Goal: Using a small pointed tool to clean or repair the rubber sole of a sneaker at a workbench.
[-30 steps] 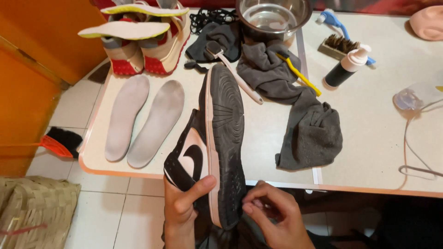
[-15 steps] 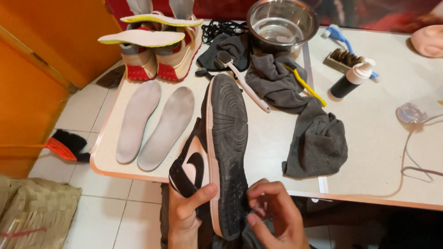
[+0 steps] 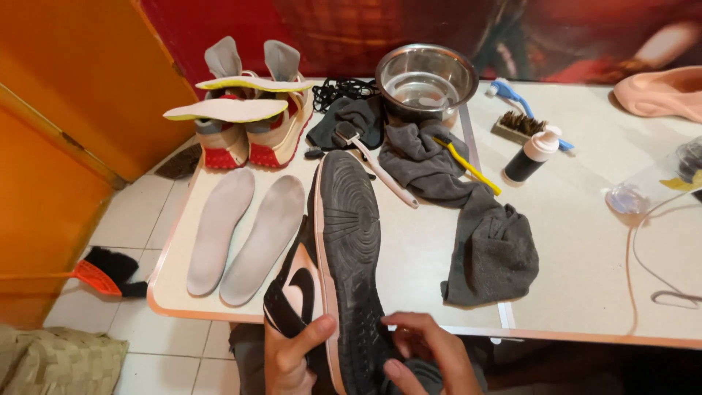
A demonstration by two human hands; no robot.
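At lower centre, our left hand [image 3: 289,358] grips the black-and-pink leather sneaker [image 3: 333,278] sole-up over the white desk [image 3: 585,292] edge; our right hand [image 3: 424,351] pinches a grey cloth [image 3: 413,369]. We should brace firmly, wiping grooves.

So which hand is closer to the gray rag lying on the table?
Right. The right hand is at the shoe's sole, just below and left of the gray rag. The left hand grips the shoe's other side, farther away.
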